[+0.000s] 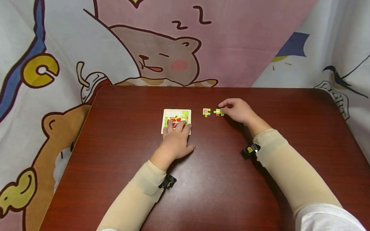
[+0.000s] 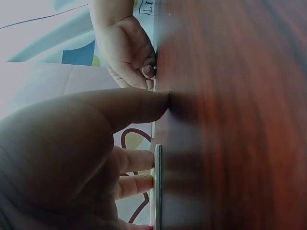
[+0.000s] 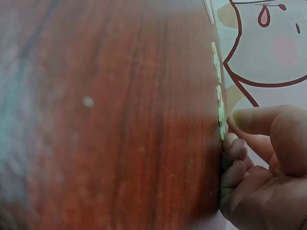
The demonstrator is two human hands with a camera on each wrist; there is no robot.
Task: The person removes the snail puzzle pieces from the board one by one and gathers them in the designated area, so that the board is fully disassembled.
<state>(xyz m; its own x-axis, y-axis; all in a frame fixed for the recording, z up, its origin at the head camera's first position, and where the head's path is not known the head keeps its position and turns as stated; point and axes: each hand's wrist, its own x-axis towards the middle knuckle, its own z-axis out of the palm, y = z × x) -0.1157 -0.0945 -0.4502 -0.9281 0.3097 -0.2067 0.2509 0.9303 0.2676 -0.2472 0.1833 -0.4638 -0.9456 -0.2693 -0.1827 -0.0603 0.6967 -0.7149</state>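
A square wooden puzzle board (image 1: pixel 176 112) with a bright picture lies on the table. My left hand (image 1: pixel 175 143) rests on it with fingers spread over the picture, partly hiding it; in the left wrist view its fingertips touch the board (image 2: pixel 158 191) and the thumb reaches down to the tabletop. To the board's right lie two green jigsaw pieces. The nearer one (image 1: pixel 206 112) is apart from both hands. At the farther jigsaw piece (image 1: pixel 218 112), my right hand (image 1: pixel 238 111) pinches the right edge between thumb and index finger, the other fingers curled against the table.
The dark red-brown wooden table (image 1: pixel 218 182) extends on all sides of the pieces. Behind it hangs a cloth (image 1: pixel 231 42) printed with cartoon animals. A small black wrist camera (image 1: pixel 250 150) sits on the right forearm, another camera (image 1: pixel 168 181) on the left.
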